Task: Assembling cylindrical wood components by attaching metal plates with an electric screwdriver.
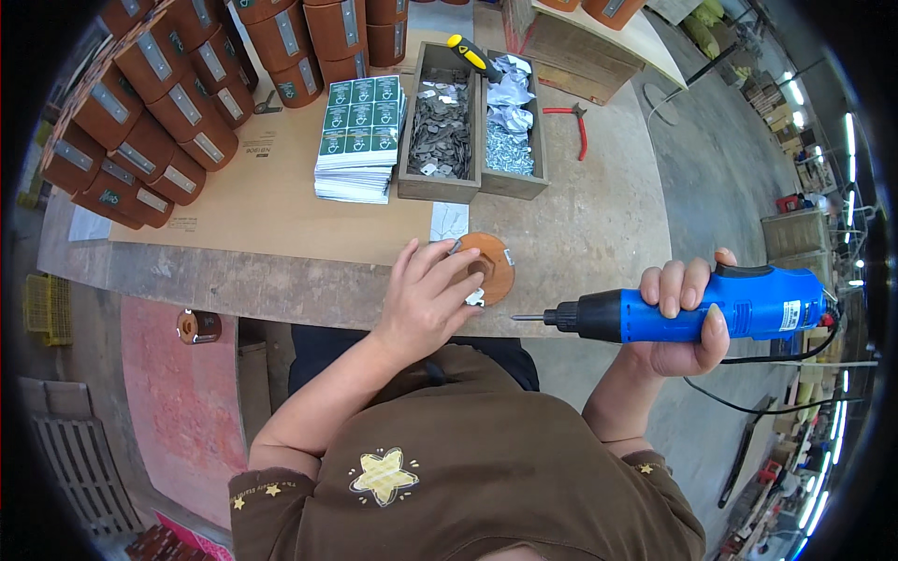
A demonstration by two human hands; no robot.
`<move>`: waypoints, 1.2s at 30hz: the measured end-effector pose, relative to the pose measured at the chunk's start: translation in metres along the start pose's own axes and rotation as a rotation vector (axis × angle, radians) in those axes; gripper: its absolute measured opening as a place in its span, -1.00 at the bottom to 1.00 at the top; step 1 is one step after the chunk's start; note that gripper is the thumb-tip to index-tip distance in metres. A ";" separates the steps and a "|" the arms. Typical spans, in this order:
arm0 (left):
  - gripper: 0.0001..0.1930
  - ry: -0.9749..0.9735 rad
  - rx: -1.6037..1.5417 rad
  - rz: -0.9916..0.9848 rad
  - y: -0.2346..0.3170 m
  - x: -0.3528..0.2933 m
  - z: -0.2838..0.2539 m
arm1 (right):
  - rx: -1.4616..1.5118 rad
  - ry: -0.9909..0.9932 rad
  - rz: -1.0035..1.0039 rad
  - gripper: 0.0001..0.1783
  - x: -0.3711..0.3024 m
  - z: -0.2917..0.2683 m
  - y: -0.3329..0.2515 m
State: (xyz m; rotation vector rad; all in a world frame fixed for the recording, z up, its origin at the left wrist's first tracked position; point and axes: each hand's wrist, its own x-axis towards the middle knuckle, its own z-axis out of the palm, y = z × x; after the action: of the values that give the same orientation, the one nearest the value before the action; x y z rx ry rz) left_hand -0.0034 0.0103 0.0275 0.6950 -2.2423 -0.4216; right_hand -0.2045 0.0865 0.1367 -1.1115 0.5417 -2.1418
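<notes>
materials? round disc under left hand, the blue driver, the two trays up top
Round disc: looks like wood or fibreboard, smooth orange-brown face, matte, centre hole.
Blue driver in the right hand: glossy blue moulded plastic body, black nose, bare metal bit.
Two trays: unfinished grey-brown wood, plank walls visible; contents look like small dull and shiny metal parts.
Left hand rests on the disc.

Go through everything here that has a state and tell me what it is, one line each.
left hand: resting on the round wooden disc
right hand: gripping the blue electric screwdriver, off the table
wooden tray: open, two filled compartments
red pliers: lying flat
</notes>
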 end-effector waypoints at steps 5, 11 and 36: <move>-0.69 0.129 0.032 0.015 0.002 -0.015 0.016 | -0.017 0.008 0.002 -0.40 -0.001 0.001 0.003; -0.67 0.191 -0.089 -0.018 -0.001 -0.017 0.017 | -0.023 0.017 0.001 -0.39 -0.002 0.001 0.004; -0.59 0.200 -0.106 -0.071 0.002 -0.010 0.020 | -0.126 0.017 -0.006 -0.43 -0.002 0.004 0.006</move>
State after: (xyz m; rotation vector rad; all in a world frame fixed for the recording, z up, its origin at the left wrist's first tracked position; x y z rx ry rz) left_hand -0.0124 0.0197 0.0095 0.7298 -1.9976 -0.4811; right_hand -0.1981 0.0835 0.1334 -1.1652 0.6906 -2.1486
